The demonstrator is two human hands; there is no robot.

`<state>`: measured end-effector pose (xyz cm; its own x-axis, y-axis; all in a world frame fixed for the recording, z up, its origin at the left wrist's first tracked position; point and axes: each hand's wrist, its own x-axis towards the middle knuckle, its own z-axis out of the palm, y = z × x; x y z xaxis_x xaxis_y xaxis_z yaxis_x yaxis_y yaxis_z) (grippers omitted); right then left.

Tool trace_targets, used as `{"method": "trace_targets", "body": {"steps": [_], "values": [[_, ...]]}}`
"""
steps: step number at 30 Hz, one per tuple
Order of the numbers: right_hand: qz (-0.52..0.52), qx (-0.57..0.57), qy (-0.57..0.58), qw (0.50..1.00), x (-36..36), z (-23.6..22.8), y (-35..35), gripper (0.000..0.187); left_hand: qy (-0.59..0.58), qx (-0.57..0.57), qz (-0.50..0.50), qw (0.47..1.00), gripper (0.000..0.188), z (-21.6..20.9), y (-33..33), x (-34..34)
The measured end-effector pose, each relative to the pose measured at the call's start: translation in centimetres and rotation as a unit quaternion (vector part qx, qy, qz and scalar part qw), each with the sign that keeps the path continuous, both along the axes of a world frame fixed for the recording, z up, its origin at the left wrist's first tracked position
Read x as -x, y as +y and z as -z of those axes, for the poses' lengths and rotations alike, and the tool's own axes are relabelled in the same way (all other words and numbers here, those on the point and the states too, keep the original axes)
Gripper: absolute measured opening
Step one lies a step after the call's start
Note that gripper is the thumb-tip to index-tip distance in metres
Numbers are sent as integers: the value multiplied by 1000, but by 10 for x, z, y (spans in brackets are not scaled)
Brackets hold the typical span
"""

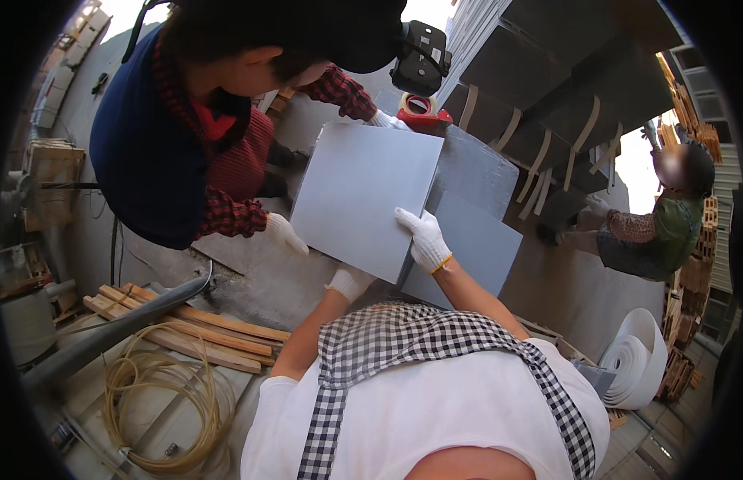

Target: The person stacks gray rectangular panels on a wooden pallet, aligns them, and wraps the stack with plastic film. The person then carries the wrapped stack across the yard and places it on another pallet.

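A flat, square grey panel (363, 192) is held between me and a co-worker. My right hand (426, 240), in a white knit glove, grips its right edge with the thumb on top. At the near edge my left hand (351, 283), gloved too, holds the panel from underneath, and its fingers are hidden. The co-worker's gloved hands are at the panel's left corner (287, 233) and far edge (387, 121). Below and to the right lie more grey panels (475, 248), partly covered by the held one. A red tape dispenser (423, 120) sits just beyond the far right corner.
Tall stacks of dark panels with brown strips (545, 156) stand at the far right. Another person (667, 216) is beside them. Wooden slats (187, 324), a coiled yellowish hose (167, 400) and a grey pipe (115, 336) lie at left. A white roll (631, 364) stands at right.
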<state>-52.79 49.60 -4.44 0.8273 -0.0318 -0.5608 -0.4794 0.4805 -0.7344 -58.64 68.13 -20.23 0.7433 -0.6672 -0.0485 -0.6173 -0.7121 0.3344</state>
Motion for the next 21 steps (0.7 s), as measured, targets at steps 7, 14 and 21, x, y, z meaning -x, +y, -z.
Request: {"method": "trace_targets", "body": {"steps": [7,14,21], "values": [[-42,184,41,981,19,105,-42,51,719,225,-404,519,56,-73,35,14],[-325,539,84,772,1,72,-59,66,643,228,-493,540,72,-81,20,-18],[-281,593,51,753,-18,37,-86,48,598,347,-604,396,69,-38,-5,-25]]}}
